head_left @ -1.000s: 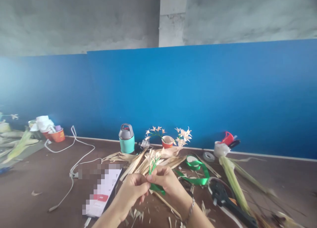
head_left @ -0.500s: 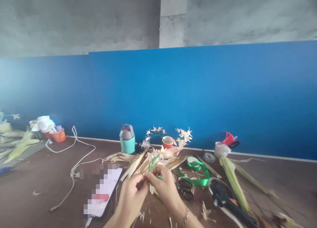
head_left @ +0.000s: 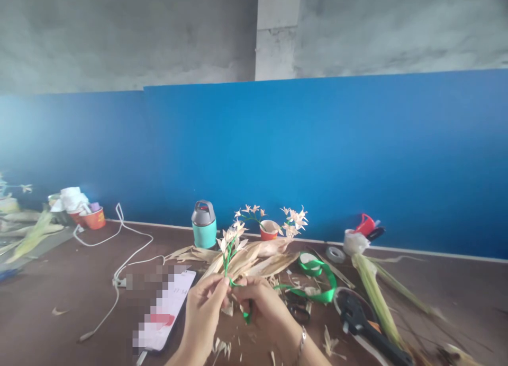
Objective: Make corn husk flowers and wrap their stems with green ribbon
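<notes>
My left hand pinches the green-wrapped stem of a spray of pale flowers, held upright over the table. The flowers look made of dried husk. My right hand is closed on a green ribbon, one stretch of it running across to the stem. A bit of green hangs below the right fingers. More green ribbon curls on the table to the right, reaching toward that hand. Dried corn husks lie behind both hands. Black-handled scissors rest beside my right wrist, partly covered by scraps.
A phone lies left of my hands, with white cables beyond. A teal flask and an orange cup with flower sprays stand at the back. To the right are a tape roll, a black-handled tool and green husks.
The flower spray has moved left and up, now upright in my left hand. My hands have drawn slightly apart, my right hand pulling the green ribbon away from the stem.
</notes>
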`<state>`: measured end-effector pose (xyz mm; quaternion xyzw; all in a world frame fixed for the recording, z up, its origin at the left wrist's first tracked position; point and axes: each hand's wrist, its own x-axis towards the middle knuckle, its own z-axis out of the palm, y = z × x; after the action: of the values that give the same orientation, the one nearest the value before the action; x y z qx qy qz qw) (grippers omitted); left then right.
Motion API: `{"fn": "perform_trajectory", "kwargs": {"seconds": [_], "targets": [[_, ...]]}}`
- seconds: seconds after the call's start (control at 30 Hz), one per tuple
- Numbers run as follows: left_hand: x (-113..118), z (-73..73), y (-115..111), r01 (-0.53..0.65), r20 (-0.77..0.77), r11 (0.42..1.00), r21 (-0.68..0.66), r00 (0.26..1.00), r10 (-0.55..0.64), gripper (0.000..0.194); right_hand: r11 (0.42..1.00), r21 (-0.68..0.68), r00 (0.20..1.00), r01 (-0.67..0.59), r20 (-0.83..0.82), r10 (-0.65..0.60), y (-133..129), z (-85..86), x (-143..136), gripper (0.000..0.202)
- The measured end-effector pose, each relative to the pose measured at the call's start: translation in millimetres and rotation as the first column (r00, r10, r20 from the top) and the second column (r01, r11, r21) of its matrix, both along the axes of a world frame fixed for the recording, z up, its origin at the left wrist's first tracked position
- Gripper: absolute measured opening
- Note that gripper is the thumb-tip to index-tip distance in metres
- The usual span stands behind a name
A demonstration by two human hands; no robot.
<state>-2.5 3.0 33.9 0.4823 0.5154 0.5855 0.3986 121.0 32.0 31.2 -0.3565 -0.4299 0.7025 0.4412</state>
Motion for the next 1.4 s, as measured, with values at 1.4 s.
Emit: {"fn": "perform_trajectory", "kwargs": {"seconds": [1.4], "targets": [[-12, -11.8, 9, 0.121, -0.542, 0.91, 0.398, 0.83, 0.127, 0.019, 0.871, 0.474, 0.794, 0.125, 0.479, -0.375, -10, 26.0, 12, 0.013]]}}
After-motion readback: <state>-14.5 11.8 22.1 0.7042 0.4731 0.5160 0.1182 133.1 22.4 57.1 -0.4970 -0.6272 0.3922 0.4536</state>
